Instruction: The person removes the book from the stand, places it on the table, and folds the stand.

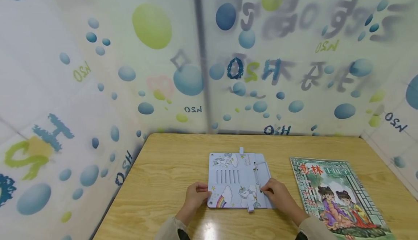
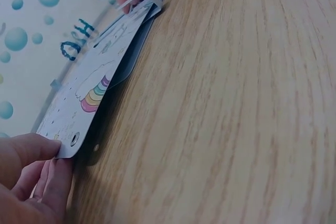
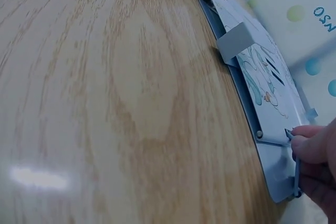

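A flat white book stand (image 1: pixel 212 177) printed with unicorns, clouds and a rainbow lies on the wooden table. My left hand (image 1: pixel 197 196) pinches its left edge, and in the left wrist view the thumb is on top with fingers underneath; that edge is raised off the table. At the right end, my right hand (image 1: pixel 280 193) pinches a thin wire bracket (image 3: pixel 297 177) between thumb and fingers. Small page clips stick out at the near edge (image 1: pixel 250 208) and the far edge (image 1: pixel 241 150). A grey lower plate (image 3: pixel 242 100) shows beneath the printed panel.
To the right, a magazine (image 1: pixel 339 196) with two cartoon figures on its cover lies flat on the table (image 1: pixel 163 167). Behind the table and at both sides stand walls (image 1: pixel 156 69) patterned with blue and green bubbles.
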Action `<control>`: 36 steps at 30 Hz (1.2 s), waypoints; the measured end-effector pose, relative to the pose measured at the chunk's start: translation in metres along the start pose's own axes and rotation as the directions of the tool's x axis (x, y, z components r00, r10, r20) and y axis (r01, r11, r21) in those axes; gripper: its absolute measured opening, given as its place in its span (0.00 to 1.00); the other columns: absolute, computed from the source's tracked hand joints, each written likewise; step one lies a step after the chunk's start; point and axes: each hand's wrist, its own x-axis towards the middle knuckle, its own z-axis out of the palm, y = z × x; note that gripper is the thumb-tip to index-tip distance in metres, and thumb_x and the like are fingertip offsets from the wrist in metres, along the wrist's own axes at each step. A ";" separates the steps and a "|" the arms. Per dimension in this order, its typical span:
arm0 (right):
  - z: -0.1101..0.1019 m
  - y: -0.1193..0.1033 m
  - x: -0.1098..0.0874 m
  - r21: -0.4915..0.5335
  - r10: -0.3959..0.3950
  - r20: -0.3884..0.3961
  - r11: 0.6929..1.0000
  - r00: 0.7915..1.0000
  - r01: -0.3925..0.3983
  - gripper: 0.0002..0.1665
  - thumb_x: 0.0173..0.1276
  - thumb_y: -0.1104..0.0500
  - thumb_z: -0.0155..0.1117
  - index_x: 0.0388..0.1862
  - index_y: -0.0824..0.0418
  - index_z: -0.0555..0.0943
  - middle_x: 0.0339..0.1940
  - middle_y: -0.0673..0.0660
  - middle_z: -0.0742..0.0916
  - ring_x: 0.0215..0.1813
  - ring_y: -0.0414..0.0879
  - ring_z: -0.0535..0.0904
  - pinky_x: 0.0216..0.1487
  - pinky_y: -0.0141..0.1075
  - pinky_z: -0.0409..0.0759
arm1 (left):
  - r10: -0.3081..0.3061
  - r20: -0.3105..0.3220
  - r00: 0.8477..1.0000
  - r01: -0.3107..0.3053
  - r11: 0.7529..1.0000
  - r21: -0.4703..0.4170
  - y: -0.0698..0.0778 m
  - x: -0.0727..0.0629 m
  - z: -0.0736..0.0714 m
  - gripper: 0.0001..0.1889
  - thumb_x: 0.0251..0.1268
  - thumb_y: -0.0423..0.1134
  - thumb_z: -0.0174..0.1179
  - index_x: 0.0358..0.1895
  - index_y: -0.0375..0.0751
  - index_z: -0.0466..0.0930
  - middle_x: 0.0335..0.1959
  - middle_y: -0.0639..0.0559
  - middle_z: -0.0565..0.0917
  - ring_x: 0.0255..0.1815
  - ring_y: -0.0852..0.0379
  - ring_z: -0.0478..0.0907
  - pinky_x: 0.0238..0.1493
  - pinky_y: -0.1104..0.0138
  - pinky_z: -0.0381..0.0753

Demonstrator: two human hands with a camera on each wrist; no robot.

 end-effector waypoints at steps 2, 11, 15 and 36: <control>0.001 0.000 -0.001 0.001 0.004 -0.016 1.000 1.000 -0.003 0.10 0.53 0.74 0.65 0.25 0.59 0.84 0.25 0.45 0.77 0.30 0.37 0.72 0.29 0.29 0.74 | 0.000 -0.008 1.000 0.000 1.000 0.005 -0.001 0.000 0.001 0.13 0.45 0.19 0.62 0.37 0.21 0.74 0.27 0.44 0.78 0.28 0.58 0.75 0.30 0.68 0.80; -0.002 0.003 -0.004 0.017 0.013 -0.022 1.000 1.000 -0.012 0.08 0.53 0.71 0.67 0.27 0.59 0.84 0.26 0.45 0.77 0.31 0.37 0.73 0.32 0.29 0.75 | 0.049 0.030 0.998 -0.050 0.998 0.033 -0.001 0.001 0.000 0.13 0.44 0.21 0.64 0.36 0.24 0.75 0.28 0.42 0.77 0.28 0.55 0.76 0.31 0.67 0.80; -0.011 -0.001 -0.008 0.021 -0.016 0.045 1.000 0.999 0.015 0.07 0.54 0.69 0.66 0.31 0.60 0.84 0.29 0.46 0.79 0.33 0.38 0.75 0.35 0.30 0.76 | 0.021 0.083 0.996 -0.034 0.986 0.162 0.010 0.006 -0.006 0.15 0.45 0.22 0.64 0.39 0.22 0.74 0.30 0.44 0.78 0.29 0.57 0.75 0.31 0.66 0.80; 0.000 -0.025 -0.039 0.283 -0.476 0.124 0.858 0.871 0.429 0.08 0.58 0.65 0.66 0.38 0.63 0.82 0.33 0.51 0.83 0.37 0.38 0.77 0.36 0.31 0.78 | -0.054 0.208 0.977 -0.006 0.960 0.279 0.081 0.102 0.038 0.15 0.60 0.30 0.57 0.50 0.28 0.74 0.37 0.42 0.77 0.39 0.46 0.78 0.37 0.62 0.80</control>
